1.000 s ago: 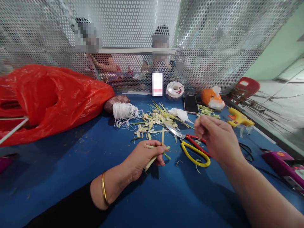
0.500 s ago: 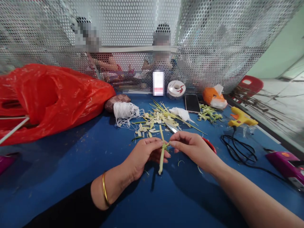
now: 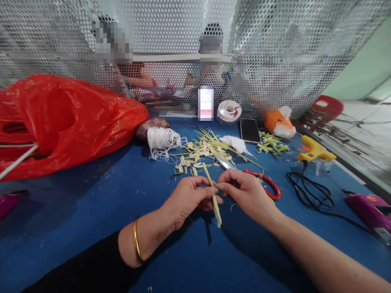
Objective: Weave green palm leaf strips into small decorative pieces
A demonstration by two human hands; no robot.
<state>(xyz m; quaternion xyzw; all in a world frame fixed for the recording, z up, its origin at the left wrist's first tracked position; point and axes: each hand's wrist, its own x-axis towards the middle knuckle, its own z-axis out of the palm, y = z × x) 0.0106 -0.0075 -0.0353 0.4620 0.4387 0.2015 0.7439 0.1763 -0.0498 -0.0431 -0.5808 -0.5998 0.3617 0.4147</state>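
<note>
Right hand (image 3: 247,189) has come across to the left hand (image 3: 190,194); both pinch the strip (image 3: 216,208) near its middle, over the table (image 3: 91,203). Scissors (image 3: 273,183) lie partly hidden behind the right hand, scraps (image 3: 205,149) beyond.

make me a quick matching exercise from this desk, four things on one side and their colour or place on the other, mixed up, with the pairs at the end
Things:
1. plant strip
2. glue gun
3. plastic bag
4. string

Colour or place:
A. red, at the far left
B. white, with loose strands
C. held in the left hand
D. yellow, on the right side

Pairs: 1-C, 2-D, 3-A, 4-B
</note>
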